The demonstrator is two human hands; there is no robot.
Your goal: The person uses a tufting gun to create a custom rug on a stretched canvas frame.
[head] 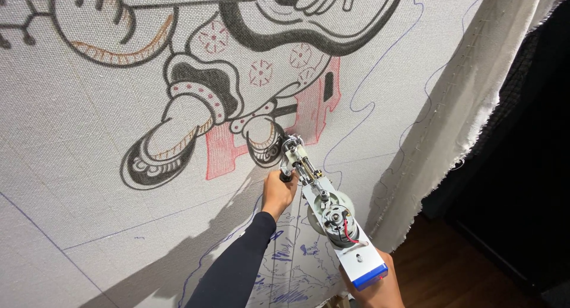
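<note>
A silver tufting gun with a blue base is pressed tip-first against a stretched pale cloth. Its needle end meets the cloth at a black-outlined foot shape next to a red tufted patch. My left hand, in a black sleeve, grips the gun's front black handle. My right hand holds the rear grip under the blue base, mostly hidden by the gun. A red wire loops off the motor.
The cloth carries a large black, red and tan cartoon figure and blue drawn outlines. Its frayed edge wraps the frame at right. Beyond lies dark space and a brown wooden floor.
</note>
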